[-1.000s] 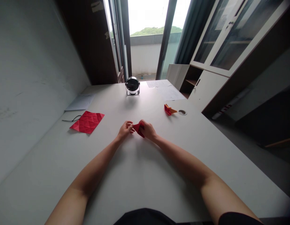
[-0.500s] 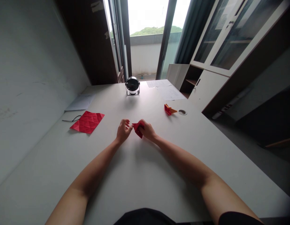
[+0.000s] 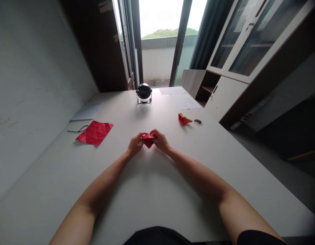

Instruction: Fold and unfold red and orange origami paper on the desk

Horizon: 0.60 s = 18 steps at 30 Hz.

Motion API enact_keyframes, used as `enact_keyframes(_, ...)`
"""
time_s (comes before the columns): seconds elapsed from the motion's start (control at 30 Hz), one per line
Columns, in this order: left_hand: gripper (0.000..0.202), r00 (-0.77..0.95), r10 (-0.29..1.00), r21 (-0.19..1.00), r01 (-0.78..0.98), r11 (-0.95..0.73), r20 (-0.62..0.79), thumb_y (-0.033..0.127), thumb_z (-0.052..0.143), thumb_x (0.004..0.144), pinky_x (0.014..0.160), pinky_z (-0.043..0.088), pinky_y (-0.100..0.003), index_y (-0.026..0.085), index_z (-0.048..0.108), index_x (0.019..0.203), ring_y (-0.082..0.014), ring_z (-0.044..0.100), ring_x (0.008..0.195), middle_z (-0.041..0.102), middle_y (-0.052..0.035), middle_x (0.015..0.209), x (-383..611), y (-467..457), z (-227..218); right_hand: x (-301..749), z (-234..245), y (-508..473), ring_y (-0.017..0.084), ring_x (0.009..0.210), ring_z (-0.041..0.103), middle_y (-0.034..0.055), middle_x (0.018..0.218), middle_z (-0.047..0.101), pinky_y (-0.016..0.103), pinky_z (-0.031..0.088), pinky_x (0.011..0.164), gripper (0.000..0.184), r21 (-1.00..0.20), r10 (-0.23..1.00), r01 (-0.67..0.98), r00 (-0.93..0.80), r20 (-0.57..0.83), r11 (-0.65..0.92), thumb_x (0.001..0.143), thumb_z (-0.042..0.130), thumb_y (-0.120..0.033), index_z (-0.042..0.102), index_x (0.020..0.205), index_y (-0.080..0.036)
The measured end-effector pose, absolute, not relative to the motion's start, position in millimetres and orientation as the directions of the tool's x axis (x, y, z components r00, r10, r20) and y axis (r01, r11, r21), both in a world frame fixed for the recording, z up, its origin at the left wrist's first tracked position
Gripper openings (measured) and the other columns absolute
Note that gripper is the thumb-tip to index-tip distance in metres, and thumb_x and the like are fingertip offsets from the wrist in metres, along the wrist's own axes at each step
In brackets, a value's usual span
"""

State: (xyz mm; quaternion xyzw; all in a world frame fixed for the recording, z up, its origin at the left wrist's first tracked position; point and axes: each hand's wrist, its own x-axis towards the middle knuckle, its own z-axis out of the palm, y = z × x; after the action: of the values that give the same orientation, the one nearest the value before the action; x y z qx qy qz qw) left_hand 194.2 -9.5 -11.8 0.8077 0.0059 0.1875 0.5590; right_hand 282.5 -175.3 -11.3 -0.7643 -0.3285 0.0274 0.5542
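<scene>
A folded piece of red origami paper point(image 3: 148, 140) is between my two hands, over the middle of the white table point(image 3: 152, 190). Its lower corner points down toward me. My left hand point(image 3: 136, 143) pinches its left side, and my right hand point(image 3: 159, 140) grips its right side. Some fingertips are hidden behind the folds. To the left lies a creased, unfolded red paper sheet point(image 3: 95, 133). A small folded red and orange paper figure point(image 3: 184, 119) sits off to the right.
A round black and silver device point(image 3: 144, 93) on a stand is at the back. White papers lie at the back left point(image 3: 86, 111) and back right point(image 3: 185, 101). A black cord point(image 3: 78, 130) touches the red sheet, and a round cable hole point(image 3: 198, 122) is near the right edge.
My left hand has moved right and closed on the folded paper's left side. The folded paper has turned, its lower corner now pointing toward me. My right hand keeps its hold.
</scene>
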Motion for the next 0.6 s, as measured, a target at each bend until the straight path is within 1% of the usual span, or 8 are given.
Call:
enact_keyframes(0.07,0.031,0.939,0.235,0.950,-0.194,-0.246,0.252,0.023,0.059,0.081,0.074,0.052,-0.029,0.022,0.068,0.111,-0.0180,0.067,0.079,0.074,-0.0029,0.091,197.9,-7.9,-16.4,285.2,-14.9,-174.0,0.014,0.061,0.059,-0.0030,0.070,0.066,0.025,0.046,0.062,0.014,-0.900,0.533,0.422,0.789,0.306,-0.107,0.080,0.057,-0.030,0.057,0.091,-0.022)
enact_keyframes(0.17,0.030,0.947,0.251,0.980,-0.191,-0.053,0.199,0.024,0.058,0.079,0.075,0.055,-0.031,0.018,0.067,0.106,-0.0184,0.068,0.082,0.074,-0.0059,0.096,201.9,-4.7,-20.9,288.3,-18.3,-172.4,0.014,0.062,0.061,-0.0022,0.070,0.065,0.026,0.049,0.061,0.019,-0.945,0.565,0.328,0.778,0.274,0.007,0.079,0.058,-0.033,0.057,0.094,-0.022)
enact_keyframes(0.23,0.030,0.951,0.261,0.983,-0.180,0.039,0.164,0.024,0.059,0.078,0.075,0.056,-0.033,0.016,0.067,0.106,-0.0187,0.068,0.082,0.073,-0.0074,0.099,203.5,-1.9,-22.4,288.8,-17.8,-172.1,0.015,0.065,0.062,-0.0009,0.073,0.065,0.027,0.051,0.063,0.023,-0.956,0.597,0.283,0.754,0.274,0.082,0.078,0.060,-0.035,0.058,0.096,-0.021)
enact_keyframes(0.33,0.031,0.947,0.299,0.976,-0.168,0.135,0.122,0.023,0.060,0.076,0.076,0.057,-0.035,0.016,0.067,0.105,-0.0192,0.069,0.084,0.072,-0.0084,0.104,204.8,2.3,-23.1,287.9,-13.3,-173.5,0.017,0.075,0.064,0.0034,0.085,0.068,0.030,0.054,0.069,0.025,-0.956,0.644,0.246,0.708,0.290,0.161,0.077,0.064,-0.035,0.063,0.098,-0.020)
enact_keyframes(0.4,0.032,0.945,0.313,0.969,-0.164,0.186,0.100,0.023,0.060,0.074,0.078,0.058,-0.036,0.016,0.067,0.105,-0.0195,0.069,0.086,0.071,-0.0082,0.105,204.8,4.1,-22.4,287.4,-9.5,-175.6,0.018,0.082,0.065,0.0054,0.092,0.069,0.032,0.055,0.073,0.025,-0.959,0.667,0.223,0.690,0.282,0.175,0.077,0.064,-0.035,0.066,0.097,-0.019)
enact_keyframes(0.47,0.033,0.950,0.298,0.965,-0.159,0.209,0.092,0.024,0.058,0.074,0.080,0.058,-0.038,0.015,0.068,0.104,-0.0202,0.069,0.087,0.071,-0.0085,0.103,204.0,4.9,-20.6,287.8,-6.8,-178.0,0.019,0.085,0.065,0.0064,0.094,0.070,0.034,0.056,0.076,0.027,-0.966,0.679,0.198,0.686,0.259,0.169,0.080,0.061,-0.038,0.069,0.097,-0.019)
enact_keyframes(0.53,0.032,0.958,0.270,0.970,-0.154,0.189,0.099,0.027,0.056,0.076,0.082,0.058,-0.039,0.014,0.069,0.102,-0.0213,0.069,0.090,0.072,-0.0093,0.101,202.7,4.4,-18.3,289.1,-6.5,-179.6,0.019,0.082,0.065,0.0065,0.089,0.071,0.033,0.055,0.075,0.030,-0.969,0.670,0.199,0.701,0.246,0.148,0.083,0.059,-0.042,0.070,0.096,-0.017)
enact_keyframes(0.6,0.030,0.958,0.262,0.978,-0.154,0.139,0.114,0.032,0.056,0.080,0.084,0.057,-0.040,0.013,0.069,0.100,-0.0215,0.069,0.089,0.072,-0.0094,0.098,201.4,3.0,-16.4,290.6,-9.1,-179.5,0.017,0.075,0.064,0.0052,0.080,0.070,0.031,0.053,0.072,0.031,-0.966,0.635,0.235,0.730,0.251,0.111,0.085,0.059,-0.044,0.070,0.092,-0.016)
